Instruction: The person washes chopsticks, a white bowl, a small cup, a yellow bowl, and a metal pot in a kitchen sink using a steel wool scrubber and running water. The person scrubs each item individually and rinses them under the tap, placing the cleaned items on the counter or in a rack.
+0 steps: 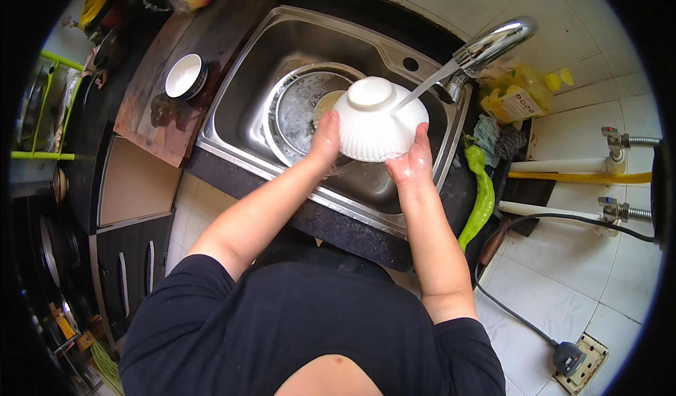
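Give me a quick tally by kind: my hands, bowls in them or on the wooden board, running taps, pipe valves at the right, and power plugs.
Hands: 2 (left hand, right hand)
Bowls: 2 (white ribbed bowl, small bowl)
Running taps: 1 (chrome faucet)
Pipe valves: 2 (upper valve, lower valve)
Power plugs: 1 (black plug)
Total: 8
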`<control>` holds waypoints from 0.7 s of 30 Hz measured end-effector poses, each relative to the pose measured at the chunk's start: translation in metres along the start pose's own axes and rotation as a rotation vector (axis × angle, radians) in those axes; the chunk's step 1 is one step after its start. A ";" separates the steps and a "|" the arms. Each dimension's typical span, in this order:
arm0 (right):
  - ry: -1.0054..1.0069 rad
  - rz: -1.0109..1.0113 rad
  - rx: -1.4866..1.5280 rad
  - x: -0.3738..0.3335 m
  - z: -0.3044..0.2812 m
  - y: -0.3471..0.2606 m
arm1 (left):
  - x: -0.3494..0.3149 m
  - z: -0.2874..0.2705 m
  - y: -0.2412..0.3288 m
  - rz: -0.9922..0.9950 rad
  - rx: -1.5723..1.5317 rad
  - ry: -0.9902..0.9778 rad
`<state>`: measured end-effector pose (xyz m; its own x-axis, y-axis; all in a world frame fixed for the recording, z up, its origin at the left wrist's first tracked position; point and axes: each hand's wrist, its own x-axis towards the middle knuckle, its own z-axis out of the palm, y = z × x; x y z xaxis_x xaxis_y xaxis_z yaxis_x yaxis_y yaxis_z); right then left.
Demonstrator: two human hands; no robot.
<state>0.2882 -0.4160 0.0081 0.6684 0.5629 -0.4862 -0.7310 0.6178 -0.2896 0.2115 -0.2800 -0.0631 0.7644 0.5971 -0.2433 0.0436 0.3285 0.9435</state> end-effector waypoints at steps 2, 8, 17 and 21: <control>0.059 0.032 -0.038 -0.001 0.002 0.003 | 0.007 -0.001 0.033 -0.450 -0.444 -0.045; 0.262 0.027 -0.105 0.031 -0.029 0.010 | 0.003 -0.015 0.045 -0.497 -0.944 -0.316; 0.283 -0.330 -0.514 0.019 -0.015 0.055 | -0.042 0.035 0.053 -0.158 -0.471 -0.307; 0.132 -0.149 -0.465 -0.017 0.016 0.046 | -0.046 0.042 0.051 0.207 0.269 -0.443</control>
<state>0.2453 -0.3889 0.0163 0.7688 0.3947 -0.5032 -0.6332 0.3596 -0.6854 0.2054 -0.3215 0.0056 0.9692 0.2456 0.0168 -0.0184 0.0043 0.9998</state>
